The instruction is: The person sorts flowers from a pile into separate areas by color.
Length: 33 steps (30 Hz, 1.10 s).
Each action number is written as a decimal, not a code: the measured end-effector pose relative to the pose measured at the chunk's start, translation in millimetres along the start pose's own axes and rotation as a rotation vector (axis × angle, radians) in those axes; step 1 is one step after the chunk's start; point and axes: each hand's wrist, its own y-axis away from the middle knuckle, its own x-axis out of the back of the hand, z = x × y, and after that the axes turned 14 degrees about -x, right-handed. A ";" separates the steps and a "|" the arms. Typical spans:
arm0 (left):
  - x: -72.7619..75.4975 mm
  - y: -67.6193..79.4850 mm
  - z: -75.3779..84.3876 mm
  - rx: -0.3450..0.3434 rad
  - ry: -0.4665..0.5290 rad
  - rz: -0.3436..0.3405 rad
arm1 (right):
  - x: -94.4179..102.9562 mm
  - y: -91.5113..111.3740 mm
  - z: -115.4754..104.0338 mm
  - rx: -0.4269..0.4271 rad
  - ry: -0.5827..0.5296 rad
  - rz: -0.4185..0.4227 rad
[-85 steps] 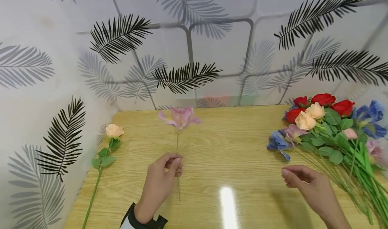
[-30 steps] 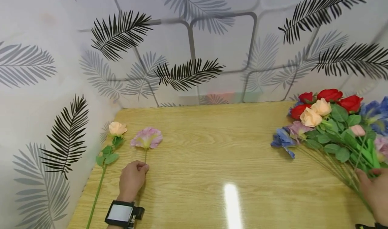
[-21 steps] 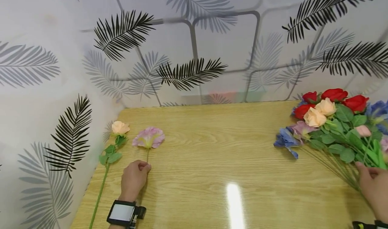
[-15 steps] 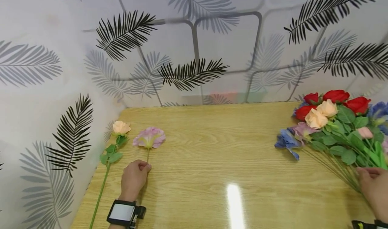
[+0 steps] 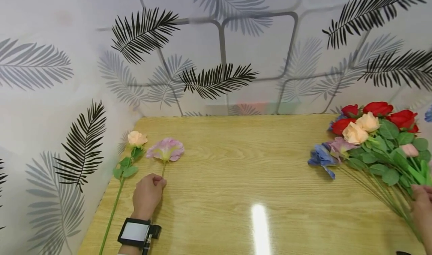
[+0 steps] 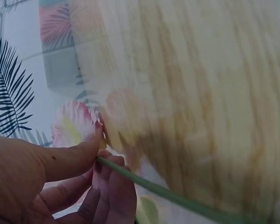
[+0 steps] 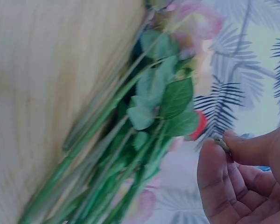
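Observation:
My left hand (image 5: 147, 195) pinches the thin stem (image 6: 163, 191) of a pink-purple flower (image 5: 166, 149) between thumb and fingers, low over the table's left side. Left of it lies a peach rose (image 5: 137, 138) with a long green stem. At the right edge of the head view, my right hand (image 5: 422, 210) is partly cut off. In the right wrist view, its thumb and forefinger pinch a small green stem (image 7: 221, 144); blue petals (image 7: 262, 168) show behind the fingers. A blue flower (image 5: 428, 114) is just visible at the frame's edge.
A pile of red roses (image 5: 378, 108), peach roses (image 5: 356, 133), blue and purple flowers lies on the right, stems toward the near edge. The wooden table (image 5: 236, 172) meets a leaf-patterned wall covering (image 5: 249, 52) at the back and left.
My left hand has carried the pink-purple flower left, beside the peach rose. My right hand has gone to the pile; the blue flower at its right has shifted out toward the frame's edge.

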 end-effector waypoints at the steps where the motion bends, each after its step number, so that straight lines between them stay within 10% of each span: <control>1: 0.2 -0.4 -0.1 0.005 -0.003 0.001 | -0.2 -1.5 0.0 0.012 -0.001 -0.005; 6: 2.1 -0.1 0.9 0.025 -0.012 -0.010 | 1.3 7.0 -8.1 0.024 -0.101 -0.025; 11: 7.3 2.7 7.4 -0.002 -0.042 0.030 | 11.5 75.9 -66.9 0.025 -0.199 -0.084; 16: 13.0 2.3 27.9 -0.093 -0.050 0.090 | 15.0 157.1 -131.5 0.056 0.059 -0.193; 22: 22.6 4.5 64.1 -0.232 0.092 0.095 | -7.2 206.3 -144.8 0.324 0.119 -0.404; 33: 24.5 25.3 129.9 -0.543 0.430 -0.162 | -47.8 277.0 -153.6 0.370 -0.093 -0.907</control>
